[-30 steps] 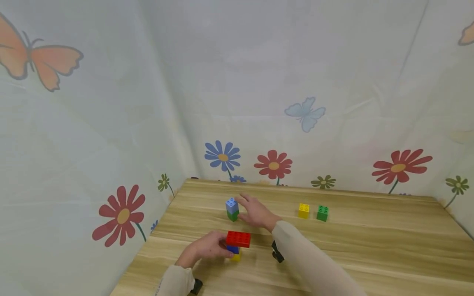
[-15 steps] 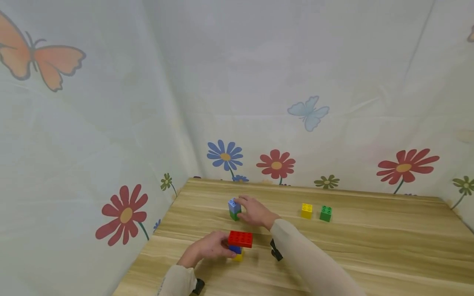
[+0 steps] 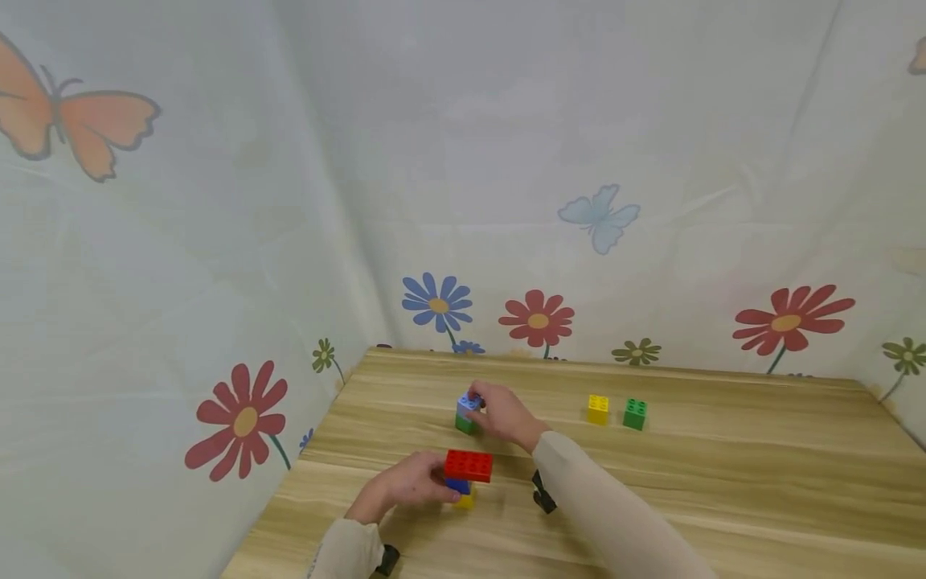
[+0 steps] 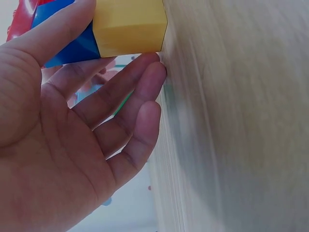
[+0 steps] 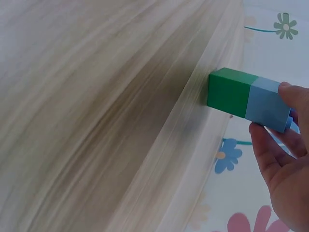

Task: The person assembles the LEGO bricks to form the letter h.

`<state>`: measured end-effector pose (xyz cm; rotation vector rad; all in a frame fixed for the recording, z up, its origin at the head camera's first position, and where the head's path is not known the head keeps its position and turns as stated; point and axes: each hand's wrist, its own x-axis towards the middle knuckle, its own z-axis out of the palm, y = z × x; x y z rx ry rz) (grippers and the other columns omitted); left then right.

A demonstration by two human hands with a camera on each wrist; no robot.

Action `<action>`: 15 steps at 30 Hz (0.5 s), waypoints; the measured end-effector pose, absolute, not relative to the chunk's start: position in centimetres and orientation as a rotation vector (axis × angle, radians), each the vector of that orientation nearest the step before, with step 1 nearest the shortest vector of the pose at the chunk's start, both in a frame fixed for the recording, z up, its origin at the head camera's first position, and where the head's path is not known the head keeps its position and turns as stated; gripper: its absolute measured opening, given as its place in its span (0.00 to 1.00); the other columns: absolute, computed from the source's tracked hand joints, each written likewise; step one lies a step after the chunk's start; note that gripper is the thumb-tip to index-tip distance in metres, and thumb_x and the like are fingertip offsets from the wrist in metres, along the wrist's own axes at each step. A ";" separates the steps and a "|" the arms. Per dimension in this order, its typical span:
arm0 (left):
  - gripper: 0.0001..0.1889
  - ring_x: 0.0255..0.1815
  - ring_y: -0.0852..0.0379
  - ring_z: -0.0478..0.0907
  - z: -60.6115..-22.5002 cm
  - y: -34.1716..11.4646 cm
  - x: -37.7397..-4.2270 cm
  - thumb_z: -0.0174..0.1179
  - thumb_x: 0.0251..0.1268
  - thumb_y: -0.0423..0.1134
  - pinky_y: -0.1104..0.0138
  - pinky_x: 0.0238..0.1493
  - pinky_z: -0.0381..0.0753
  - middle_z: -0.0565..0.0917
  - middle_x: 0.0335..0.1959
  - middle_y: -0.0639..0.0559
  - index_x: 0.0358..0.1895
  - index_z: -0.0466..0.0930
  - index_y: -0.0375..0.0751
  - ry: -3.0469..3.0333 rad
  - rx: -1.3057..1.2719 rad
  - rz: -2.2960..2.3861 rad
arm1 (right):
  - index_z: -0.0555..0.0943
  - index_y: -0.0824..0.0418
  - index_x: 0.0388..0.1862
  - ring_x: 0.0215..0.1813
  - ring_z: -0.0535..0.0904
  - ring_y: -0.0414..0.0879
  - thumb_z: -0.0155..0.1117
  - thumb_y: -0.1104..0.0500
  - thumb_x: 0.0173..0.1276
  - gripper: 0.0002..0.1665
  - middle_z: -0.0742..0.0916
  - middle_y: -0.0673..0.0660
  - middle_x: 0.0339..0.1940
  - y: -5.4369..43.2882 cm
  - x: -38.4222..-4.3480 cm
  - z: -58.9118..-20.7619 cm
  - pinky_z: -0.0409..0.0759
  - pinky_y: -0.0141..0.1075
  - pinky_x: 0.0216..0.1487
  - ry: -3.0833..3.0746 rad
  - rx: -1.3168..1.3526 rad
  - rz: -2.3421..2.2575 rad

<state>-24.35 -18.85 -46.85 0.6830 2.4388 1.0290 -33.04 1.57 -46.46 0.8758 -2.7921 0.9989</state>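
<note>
My left hand (image 3: 414, 481) holds a small stack of toy building bricks with thumb and fingers at its blue brick (image 4: 79, 46). A long red brick (image 3: 469, 466) tops that stack, and a yellow brick (image 4: 130, 29) forms its bottom, close over the wood. Farther back, my right hand (image 3: 508, 416) pinches a light-blue brick (image 5: 267, 104) between thumb and fingers. Joined beneath it is a green brick (image 5: 229, 92), whose base is right at the tabletop in the right wrist view. The other fingers of the left hand curve loosely below the yellow brick in its wrist view.
A loose yellow brick (image 3: 598, 409) and a loose green brick (image 3: 634, 414) stand side by side on the wooden table (image 3: 723, 466), right of the hands. A pale curtain (image 3: 463, 161) printed with flowers and butterflies rises behind the table's back edge.
My right hand has taken hold of the light-blue brick, and its two-brick stack has shifted slightly right. My left hand and its stack have stayed in place.
</note>
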 end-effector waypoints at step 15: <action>0.17 0.40 0.61 0.79 -47.1 -18.3 -24.1 0.69 0.55 0.41 0.61 0.45 0.77 0.83 0.37 0.60 0.49 0.80 0.47 2.478 0.678 1.020 | 0.74 0.54 0.45 0.43 0.78 0.44 0.65 0.55 0.65 0.12 0.81 0.48 0.41 7.2 -30.4 -45.6 0.78 0.35 0.46 -2.789 0.963 1.035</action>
